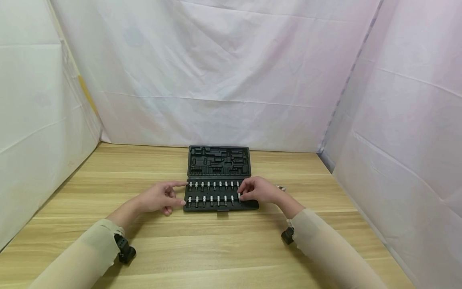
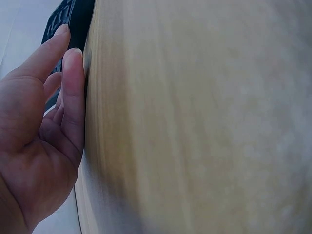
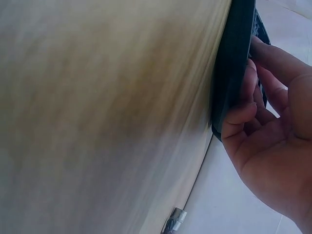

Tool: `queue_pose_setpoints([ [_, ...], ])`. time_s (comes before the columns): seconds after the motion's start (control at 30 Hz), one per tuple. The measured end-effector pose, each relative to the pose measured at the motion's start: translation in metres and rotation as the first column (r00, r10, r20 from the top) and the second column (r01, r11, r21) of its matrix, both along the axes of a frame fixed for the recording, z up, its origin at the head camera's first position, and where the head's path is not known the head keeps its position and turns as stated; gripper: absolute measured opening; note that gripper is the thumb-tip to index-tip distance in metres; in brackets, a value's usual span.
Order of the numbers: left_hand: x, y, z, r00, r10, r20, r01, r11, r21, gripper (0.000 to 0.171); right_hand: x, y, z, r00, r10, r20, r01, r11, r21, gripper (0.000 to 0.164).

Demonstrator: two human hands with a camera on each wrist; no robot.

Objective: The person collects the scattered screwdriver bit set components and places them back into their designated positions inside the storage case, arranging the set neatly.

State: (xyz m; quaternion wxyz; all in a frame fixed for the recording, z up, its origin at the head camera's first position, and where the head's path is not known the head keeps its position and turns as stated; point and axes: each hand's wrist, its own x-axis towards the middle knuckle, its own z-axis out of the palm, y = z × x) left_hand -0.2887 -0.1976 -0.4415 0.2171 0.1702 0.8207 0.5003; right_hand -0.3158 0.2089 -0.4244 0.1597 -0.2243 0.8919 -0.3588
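A black socket case (image 1: 222, 212) lies unfolded on the table, two rows of silver bit sockets standing in its near half. At the right end of the front row, my right hand (image 1: 260, 190) pinches a bit socket (image 1: 239, 195) between thumb and fingertips. In the right wrist view the fingers of that hand (image 3: 273, 112) bend over the case's edge, hiding the socket. My left hand (image 1: 160, 197) touches the case's left side with an extended index finger and thumb. The left wrist view shows the same hand (image 2: 41, 122) beside the dark case (image 2: 80, 22).
The case's moulded lid (image 1: 219, 161) lies back near the white curtain (image 1: 216, 80). Loose metal pieces (image 1: 280, 187) lie on the wooden table (image 1: 202, 249), right of the case and partly behind my right hand. White sheets also hang at both sides.
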Motion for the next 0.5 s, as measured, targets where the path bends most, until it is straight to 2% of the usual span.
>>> queue_pose_setpoints([
  [0.5,0.0005,0.0008,0.0002,1.0,0.008,0.006,-0.008,1.0,0.002,0.087,0.0006,0.0015,0.0001,1.0,0.02,0.013,-0.02,1.0,0.015,0.012],
])
